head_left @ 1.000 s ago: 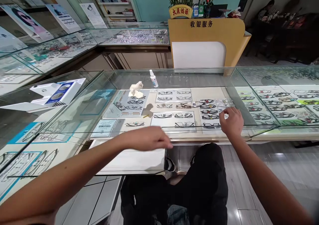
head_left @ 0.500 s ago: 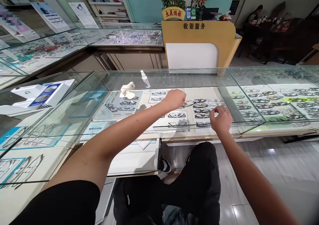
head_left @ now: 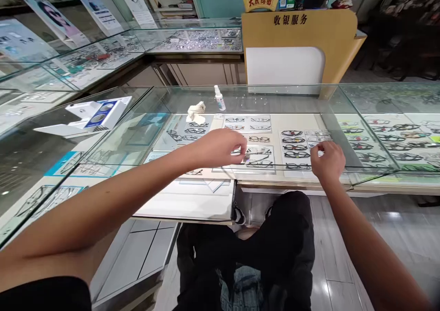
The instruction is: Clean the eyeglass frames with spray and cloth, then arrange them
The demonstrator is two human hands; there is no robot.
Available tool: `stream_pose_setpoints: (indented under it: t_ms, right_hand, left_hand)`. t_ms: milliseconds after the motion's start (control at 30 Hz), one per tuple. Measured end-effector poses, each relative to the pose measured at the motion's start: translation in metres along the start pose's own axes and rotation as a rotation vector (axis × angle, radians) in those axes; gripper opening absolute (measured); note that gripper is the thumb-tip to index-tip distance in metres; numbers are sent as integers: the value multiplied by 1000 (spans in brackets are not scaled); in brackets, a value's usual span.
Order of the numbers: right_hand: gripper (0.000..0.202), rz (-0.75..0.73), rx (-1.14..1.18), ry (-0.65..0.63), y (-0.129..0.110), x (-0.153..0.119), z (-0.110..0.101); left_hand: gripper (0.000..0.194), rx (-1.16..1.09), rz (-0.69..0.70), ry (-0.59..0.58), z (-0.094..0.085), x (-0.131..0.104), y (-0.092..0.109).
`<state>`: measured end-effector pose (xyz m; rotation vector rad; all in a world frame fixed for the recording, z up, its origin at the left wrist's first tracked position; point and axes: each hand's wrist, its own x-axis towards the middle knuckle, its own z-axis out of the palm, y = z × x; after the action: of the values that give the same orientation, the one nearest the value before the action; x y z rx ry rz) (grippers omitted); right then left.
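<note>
My left hand is over the glass counter, its thumb and fingers curled together in a pinch beside a pair of eyeglasses. What lies between those fingertips is too small to make out. My right hand is at the counter's right part, thumb and index finger meeting in a ring; anything held there is hidden. Between the hands, a column of dark-framed glasses lies on a white sheet. A gold-brown pair lies just beyond my left hand.
A white spray bottle and a crumpled cloth stand on the glass counter's far left. An opened box rests further left. A pulled-out drawer juts out near my legs. Behind stands a yellow desk.
My left hand has moved nearer and left over the counter, uncovering the gold-brown pair. My right hand keeps its pinched shape. The whole view has shifted, with more of the left side showing.
</note>
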<state>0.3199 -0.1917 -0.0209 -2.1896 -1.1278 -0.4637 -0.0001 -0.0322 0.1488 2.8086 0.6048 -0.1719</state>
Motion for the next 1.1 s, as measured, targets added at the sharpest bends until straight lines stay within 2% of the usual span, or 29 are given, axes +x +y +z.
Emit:
stream_pose_setpoints:
  t_ms: [100,167,233,333,467,567,667,933,1100]
  right_hand:
    - [18,1,-34,-1,2,-1,0]
    - [18,-15,-55,-5,5,0,1]
    - [18,-27,-74,0,7,0,2]
    - [20,-28,-106,23,10,0,4]
    - [21,-30,-127,27,10,0,5]
    - [23,-33,-128,27,9,0,4]
    - [25,-28,-134,25,8,1,3]
    - [24,-16,-133,14,5,0,1]
    - [24,-11,-100,11,2,-1,-2]
  left_hand:
    - [12,-2,-14,-146,2,-54,-14]
    - [11,7,-52,-205,9,-80,-25]
    - [12,32,-92,-232,20,-98,-37]
    - [12,83,-130,-241,39,-111,-50]
    - [14,140,-145,-294,66,-114,-59]
    - [19,248,-138,-370,85,-110,-62]
    - [25,295,-130,-393,103,-104,-67]
    - [29,237,-219,-304,137,-95,-105]
    - [22,151,-251,-60,162,-95,-125]
